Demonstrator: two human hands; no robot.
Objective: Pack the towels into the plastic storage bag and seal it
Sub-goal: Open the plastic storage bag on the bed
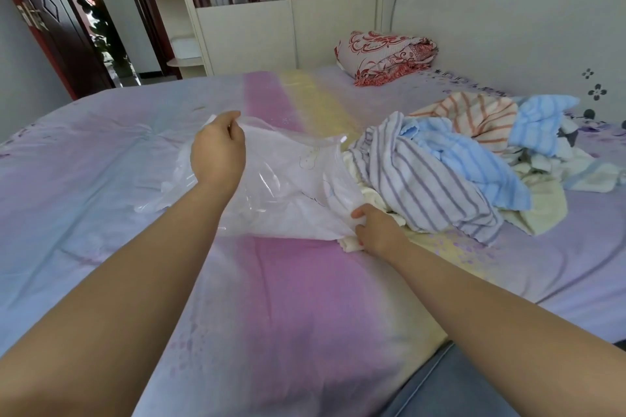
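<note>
**Opening the bag mouth before the first towel goes in**

The plastic storage bag [288, 186] lies flat on the bed [101, 152] at mid-frame, its open edge apparently turned toward the towel pile [450, 173] just to its right. The left hand [218, 154] has its fingers curled round the bag's far upper corner and lifts it slightly. The right hand [376, 230] pinches the bag's near corner, just beside a cream towel [352, 244] that pokes out under its edge; whether it also has hold of that towel cannot be told.

The step in hand looks like spreading the mouth. To do it well, each grip should hold one layer of film only, so that pulling the hands apart parts the two layers rather than just stretching the bag. Keep the mouth facing the pile, so the towels travel a short way. The striped towel [423, 189] lies nearest and is probably the easiest first load, but folding it flat first would save room and keep the seal strip clear of cloth.
</note>
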